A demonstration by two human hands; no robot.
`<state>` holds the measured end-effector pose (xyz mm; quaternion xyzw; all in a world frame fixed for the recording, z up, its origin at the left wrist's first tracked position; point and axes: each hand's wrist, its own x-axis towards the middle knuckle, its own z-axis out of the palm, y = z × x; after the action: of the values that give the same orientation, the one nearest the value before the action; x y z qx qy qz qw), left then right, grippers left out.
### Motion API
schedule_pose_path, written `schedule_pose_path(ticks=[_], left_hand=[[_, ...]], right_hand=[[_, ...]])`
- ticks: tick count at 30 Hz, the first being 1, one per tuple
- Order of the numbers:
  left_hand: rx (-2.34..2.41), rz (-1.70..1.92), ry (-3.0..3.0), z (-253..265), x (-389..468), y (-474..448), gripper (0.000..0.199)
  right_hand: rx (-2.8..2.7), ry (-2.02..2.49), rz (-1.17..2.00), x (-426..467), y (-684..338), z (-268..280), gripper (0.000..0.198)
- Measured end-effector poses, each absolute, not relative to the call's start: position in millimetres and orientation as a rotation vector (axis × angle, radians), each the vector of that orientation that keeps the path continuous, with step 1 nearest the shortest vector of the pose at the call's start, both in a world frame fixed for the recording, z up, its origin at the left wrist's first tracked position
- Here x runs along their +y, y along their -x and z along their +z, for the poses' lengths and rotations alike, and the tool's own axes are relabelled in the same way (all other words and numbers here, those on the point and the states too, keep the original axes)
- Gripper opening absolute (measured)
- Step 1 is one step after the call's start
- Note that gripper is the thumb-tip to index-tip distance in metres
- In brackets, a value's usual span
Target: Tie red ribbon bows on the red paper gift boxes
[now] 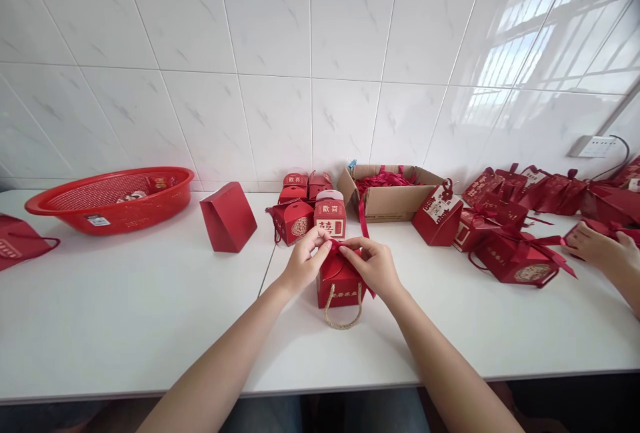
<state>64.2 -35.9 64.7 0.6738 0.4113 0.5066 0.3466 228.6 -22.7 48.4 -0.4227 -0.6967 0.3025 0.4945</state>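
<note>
A small red gift box [340, 291] with gold lettering and a beige rope handle [343, 326] stands on the white table in front of me. On its top, my left hand [309, 259] pinches a red ribbon [336, 246] between thumb and fingers. From the other side my right hand [373, 265] pinches the same ribbon close by. One ribbon end hangs down at the box's right side. Directly behind stands another red box [330, 207] with white panels and printed characters, partly hidden by the first box and my fingers.
A red plastic basket [113, 209] stands at the left, near a plain red box [229, 217]. Behind my hands is a cardboard box [400, 205] of red ribbons. Several ribboned gift boxes [520, 259] crowd the right, where another person's hand [595, 246] touches one.
</note>
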Motion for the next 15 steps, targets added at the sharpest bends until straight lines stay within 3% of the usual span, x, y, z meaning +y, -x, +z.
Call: schedule_pose_path(ticks=[6, 15], left_hand=[[1.086, 1.326, -1.849, 61.8, -33.5, -63.4, 0.012], [1.109, 1.416, -1.989, 54.7, -29.6, -63.8, 0.011]], right_hand=[[-1.789, 0.946, 0.464, -22.8, -229.7, 46.8, 0.015], [-1.776, 0.944, 0.498, -22.7, -228.9, 45.5, 0.015]])
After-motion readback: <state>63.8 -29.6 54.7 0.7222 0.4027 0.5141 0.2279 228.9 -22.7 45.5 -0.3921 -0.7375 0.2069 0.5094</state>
